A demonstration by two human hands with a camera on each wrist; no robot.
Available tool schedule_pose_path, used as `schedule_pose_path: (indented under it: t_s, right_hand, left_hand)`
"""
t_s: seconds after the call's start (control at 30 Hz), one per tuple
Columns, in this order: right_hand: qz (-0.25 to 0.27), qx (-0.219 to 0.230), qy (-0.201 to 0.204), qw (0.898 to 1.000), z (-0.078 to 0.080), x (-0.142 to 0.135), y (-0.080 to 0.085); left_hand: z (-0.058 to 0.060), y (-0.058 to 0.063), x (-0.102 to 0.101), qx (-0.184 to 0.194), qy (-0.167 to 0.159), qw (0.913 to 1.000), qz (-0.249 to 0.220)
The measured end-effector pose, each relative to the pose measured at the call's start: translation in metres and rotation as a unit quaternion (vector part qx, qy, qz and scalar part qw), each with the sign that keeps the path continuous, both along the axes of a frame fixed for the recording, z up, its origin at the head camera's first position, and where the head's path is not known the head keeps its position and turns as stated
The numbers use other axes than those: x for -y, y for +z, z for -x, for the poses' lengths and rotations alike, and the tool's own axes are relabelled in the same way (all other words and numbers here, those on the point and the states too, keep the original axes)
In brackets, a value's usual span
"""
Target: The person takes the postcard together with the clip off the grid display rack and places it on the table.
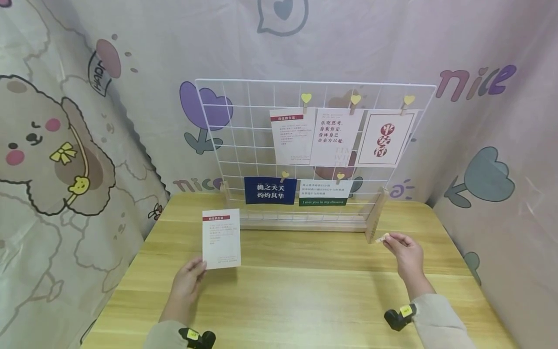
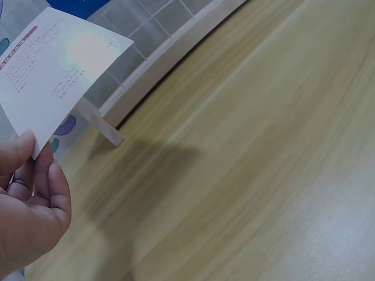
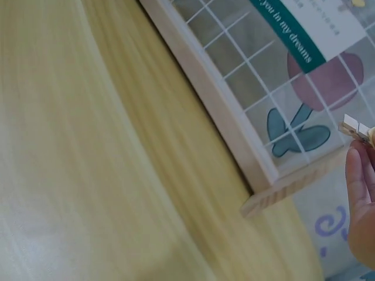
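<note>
My left hand (image 1: 187, 281) pinches the lower left corner of a white postcard (image 1: 221, 242) with a red heading bar, held up in front of the rack's left foot. In the left wrist view the thumb lies on the front of the card (image 2: 58, 64) and the fingers are behind it. My right hand (image 1: 406, 252) pinches a small wooden clothespin (image 1: 381, 238) with thumb and fingertips, beside the rack's right foot. The right wrist view shows the clothespin (image 3: 355, 129) pointing toward the white wire grid rack (image 1: 244, 145).
Three cards hang in the rack's upper row, among them a red-lettered card (image 1: 387, 138), under heart clothespins (image 1: 355, 100). Below hang a blue card (image 1: 270, 190) and a green-and-white card (image 1: 324, 192). The rack's wooden base (image 1: 296, 225) stands on a wooden table (image 1: 305, 291) before a printed curtain.
</note>
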State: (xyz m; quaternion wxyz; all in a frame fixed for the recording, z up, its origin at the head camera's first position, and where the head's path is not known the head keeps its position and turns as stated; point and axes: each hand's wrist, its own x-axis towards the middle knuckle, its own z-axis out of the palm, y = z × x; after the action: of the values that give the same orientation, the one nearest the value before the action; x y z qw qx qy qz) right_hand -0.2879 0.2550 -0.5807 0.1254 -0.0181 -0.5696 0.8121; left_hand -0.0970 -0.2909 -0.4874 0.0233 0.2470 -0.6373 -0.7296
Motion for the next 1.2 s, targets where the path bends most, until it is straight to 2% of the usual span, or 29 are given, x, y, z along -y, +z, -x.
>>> schedule_pose_path:
  t_s: [0.1, 0.33, 0.43, 0.47, 0.57, 0.73, 0.93, 1.1, 1.2]
  right_hand:
    - [0.007, 0.015, -0.002, 1.0, -0.007, 0.0, 0.001]
    - [-0.022, 0.064, -0.016, 0.998, -0.024, 0.004, 0.004]
    - [-0.033, 0.085, -0.008, 0.996, -0.032, 0.006, 0.008]
    - [-0.026, 0.084, 0.006, 0.996, -0.035, 0.006, 0.011]
    - [-0.022, 0.092, 0.004, 0.995, -0.039, 0.009, 0.012]
    - [-0.012, 0.119, -0.034, 0.992, -0.038, 0.015, 0.005]
    - [-0.052, 0.157, -0.065, 0.984, -0.043, 0.021, 0.003]
    - [-0.07, 0.178, -0.07, 0.979, -0.049, 0.023, 0.007]
    - [-0.077, 0.197, -0.051, 0.976, -0.056, 0.026, 0.019]
  left_hand:
    - [-0.001, -0.005, -0.001, 0.003, 0.003, 0.9999, -0.01]
    - [-0.004, -0.017, -0.003, 0.009, 0.02, 0.999, -0.038]
    - [-0.005, -0.021, -0.003, 0.014, 0.023, 0.9987, -0.043]
    - [-0.006, -0.022, -0.004, 0.016, 0.023, 0.9987, -0.044]
    - [-0.006, -0.026, -0.005, 0.014, 0.024, 0.9986, -0.046]
    - [-0.006, -0.031, -0.007, 0.022, 0.022, 0.9986, -0.042]
    - [-0.009, -0.037, -0.007, 0.035, 0.013, 0.9989, -0.029]
    - [-0.01, -0.04, -0.006, 0.051, 0.012, 0.9985, -0.013]
    - [-0.01, -0.042, -0.006, 0.056, 0.014, 0.9983, -0.007]
